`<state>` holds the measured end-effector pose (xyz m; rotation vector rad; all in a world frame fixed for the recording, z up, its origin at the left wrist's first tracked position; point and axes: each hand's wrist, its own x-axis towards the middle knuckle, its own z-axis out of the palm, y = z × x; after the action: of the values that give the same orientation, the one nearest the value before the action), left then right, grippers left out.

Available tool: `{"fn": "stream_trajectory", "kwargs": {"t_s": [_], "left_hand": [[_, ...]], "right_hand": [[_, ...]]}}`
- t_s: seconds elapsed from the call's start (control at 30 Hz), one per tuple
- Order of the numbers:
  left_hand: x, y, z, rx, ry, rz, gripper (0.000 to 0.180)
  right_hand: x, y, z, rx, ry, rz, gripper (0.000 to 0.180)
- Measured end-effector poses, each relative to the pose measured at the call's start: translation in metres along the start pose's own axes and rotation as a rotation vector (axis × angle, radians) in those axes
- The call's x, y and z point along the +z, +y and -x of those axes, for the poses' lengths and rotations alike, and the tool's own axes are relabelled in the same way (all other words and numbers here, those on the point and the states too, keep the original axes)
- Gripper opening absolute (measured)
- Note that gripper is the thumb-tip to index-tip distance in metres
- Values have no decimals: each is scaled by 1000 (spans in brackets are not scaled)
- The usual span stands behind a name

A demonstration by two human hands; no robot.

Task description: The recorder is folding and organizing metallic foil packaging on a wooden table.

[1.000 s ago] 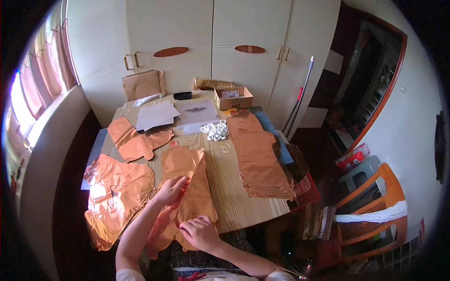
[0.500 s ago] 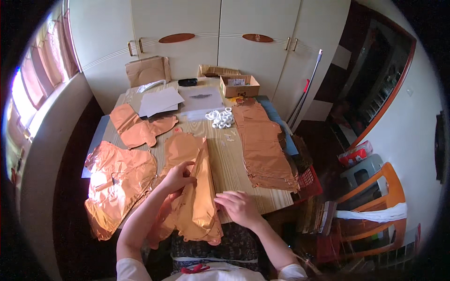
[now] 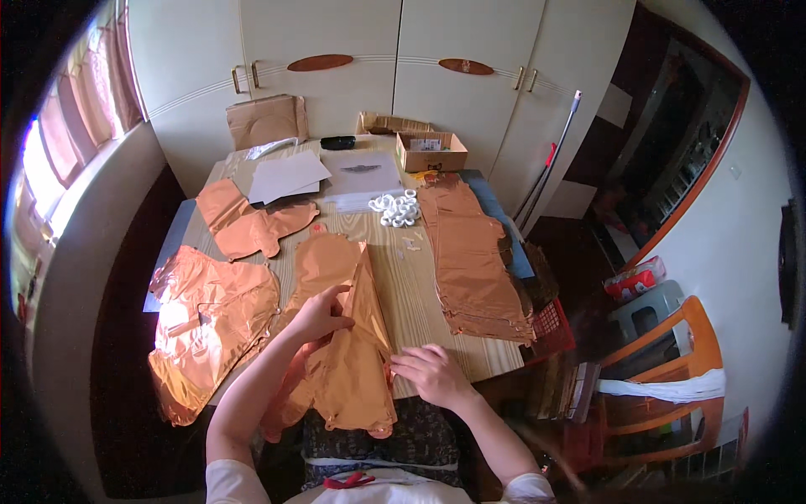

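Note:
A flat copper-coloured foil balloon (image 3: 344, 336) lies on the wooden table (image 3: 420, 286) in front of me, its lower end hanging over the near edge. One side of it is folded up into a ridge. My left hand (image 3: 317, 315) rests on the balloon's middle, fingers pressing the fold. My right hand (image 3: 430, 375) lies flat on the table edge, touching the balloon's right side.
More copper foil pieces lie at the left (image 3: 210, 323), the far left (image 3: 248, 223) and in a stack at the right (image 3: 474, 260). White rings (image 3: 396, 207), papers (image 3: 285, 176), a cardboard box (image 3: 431, 153) sit farther back. A wooden chair (image 3: 672, 370) stands right.
The folded balloon has been pressed flatter and its ridge has shifted right. My right hand slid down to the table edge beside it. The view has tilted slightly.

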<state>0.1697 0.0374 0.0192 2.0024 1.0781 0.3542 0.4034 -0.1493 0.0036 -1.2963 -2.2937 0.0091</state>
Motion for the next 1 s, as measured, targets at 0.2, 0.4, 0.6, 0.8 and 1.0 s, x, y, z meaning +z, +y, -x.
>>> {"fn": "stream_trajectory", "kwargs": {"t_s": [0.2,0.4,0.6,0.8,1.0], "left_hand": [[1,6,2,14,14,-21,76],[1,10,2,107,52,-66,73],[14,39,19,377,420,-600,50],[40,67,44,806,-52,-743,44],[55,49,42,659,1,-763,52]], "right_hand": [[4,1,4,13,24,-18,21],[-1,-4,2,1,60,1,20],[8,1,6,3,63,23,20],[9,1,8,7,52,23,20],[8,0,6,0,74,31,18]]}}
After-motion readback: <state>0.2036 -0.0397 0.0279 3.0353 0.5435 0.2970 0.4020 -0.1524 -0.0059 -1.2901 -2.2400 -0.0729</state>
